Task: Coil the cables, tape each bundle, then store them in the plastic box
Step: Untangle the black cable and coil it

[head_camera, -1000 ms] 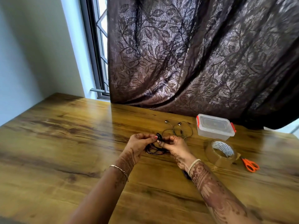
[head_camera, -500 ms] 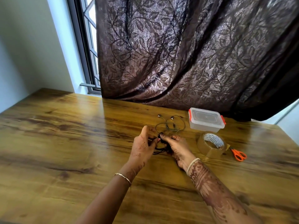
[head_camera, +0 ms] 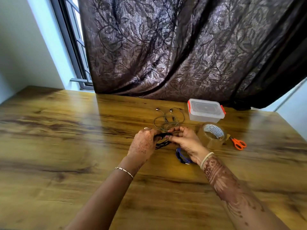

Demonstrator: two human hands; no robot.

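Black cable (head_camera: 162, 143): a small coil, stretched between both hands above the wooden table (head_camera: 66, 130).
Left hand (head_camera: 142, 145): fingers curled round the coil's left end.
Right hand (head_camera: 186, 141): thumb and forefinger pinch its right end.
Blue cable (head_camera: 181, 157): on the table at 6 o'clock from the right hand.
Earphones (head_camera: 167, 120): loose grey loops at 12 o'clock.
Plastic box (head_camera: 206, 112): lid on, at 1 o'clock.
Tape roll (head_camera: 211, 135), scissors (head_camera: 238, 143): at 3 o'clock.

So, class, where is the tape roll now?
Head view, right side: the tape roll sits in front of the plastic box, left of the orange scissors.
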